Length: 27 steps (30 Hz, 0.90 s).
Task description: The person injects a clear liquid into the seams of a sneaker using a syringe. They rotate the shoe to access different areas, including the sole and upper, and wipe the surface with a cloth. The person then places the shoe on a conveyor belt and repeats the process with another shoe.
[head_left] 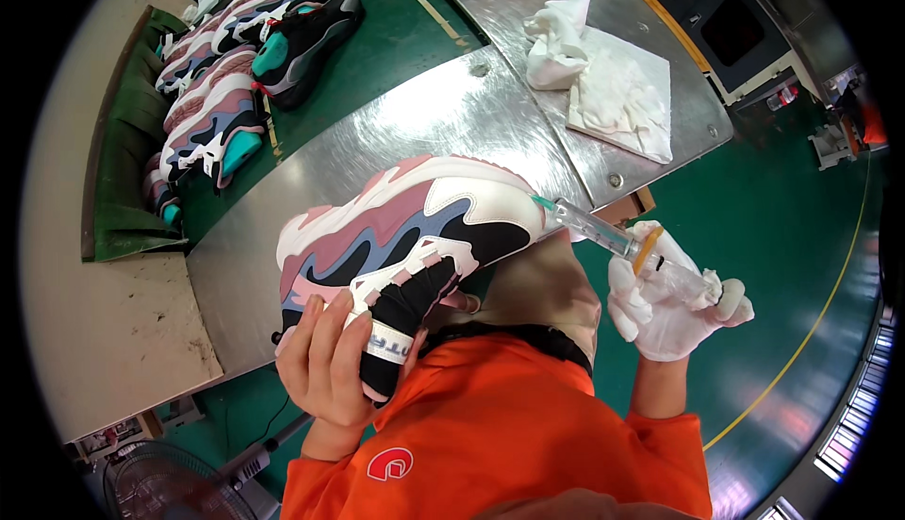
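Note:
A pink, white, blue and black sneaker [377,237] is held on its side over the metal table, its sole facing away from me. My bare left hand [325,360] grips it by the tongue and ankle opening, the fingers wrapped over the collar. In a white glove, my right hand [674,298] is closed round a clear syringe [603,230] with an orange flange. The syringe's green tip reaches the sneaker's toe, at the edge between sole and upper. Whether the tip touches the shoe I cannot tell.
Several similar sneakers [222,110] and a black shoe [306,44] lie on a green belt [377,49] at the far left. Crumpled white cloths [617,100] rest on the metal table [452,96]. A fan [170,482] stands at the lower left.

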Tool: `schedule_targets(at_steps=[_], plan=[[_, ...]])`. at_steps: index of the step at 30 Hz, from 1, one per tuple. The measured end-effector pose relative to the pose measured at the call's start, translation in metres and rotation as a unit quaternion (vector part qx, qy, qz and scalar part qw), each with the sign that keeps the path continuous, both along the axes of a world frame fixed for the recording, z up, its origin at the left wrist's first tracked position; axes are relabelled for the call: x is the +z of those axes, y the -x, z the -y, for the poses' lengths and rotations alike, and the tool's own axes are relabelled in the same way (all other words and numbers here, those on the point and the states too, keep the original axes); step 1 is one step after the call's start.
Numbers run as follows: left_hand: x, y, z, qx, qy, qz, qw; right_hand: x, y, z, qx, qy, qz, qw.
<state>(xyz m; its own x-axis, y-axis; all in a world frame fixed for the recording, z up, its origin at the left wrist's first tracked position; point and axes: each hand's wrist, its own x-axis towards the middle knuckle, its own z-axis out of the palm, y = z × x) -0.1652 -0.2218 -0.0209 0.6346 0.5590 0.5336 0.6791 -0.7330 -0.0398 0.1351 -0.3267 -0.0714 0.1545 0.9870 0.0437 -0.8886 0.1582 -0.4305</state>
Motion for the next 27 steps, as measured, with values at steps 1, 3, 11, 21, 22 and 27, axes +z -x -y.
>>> schedule_targets(at_steps=[1,3,11,21,22,27], plan=[[-0.001,0.001,-0.001,-0.002,-0.003,0.001,1.0,0.001,0.003,0.001,-0.007,0.002,-0.002,1.0],[-0.002,0.002,-0.002,-0.007,-0.008,0.003,1.0,0.002,0.008,0.005,-0.022,0.009,-0.003,1.0],[-0.004,0.005,-0.005,-0.03,-0.015,0.016,0.999,0.017,0.029,0.016,-0.076,0.054,0.023,0.995],[-0.01,0.006,-0.012,-0.029,-0.054,0.057,0.996,0.03,0.045,0.016,-0.124,-0.012,-0.022,0.992],[-0.01,0.006,-0.012,-0.029,-0.056,0.06,0.996,0.034,0.047,0.018,-0.123,0.002,-0.001,0.992],[-0.011,0.008,-0.013,-0.037,-0.057,0.057,0.996,0.053,0.051,0.016,-0.118,0.105,0.134,0.978]])
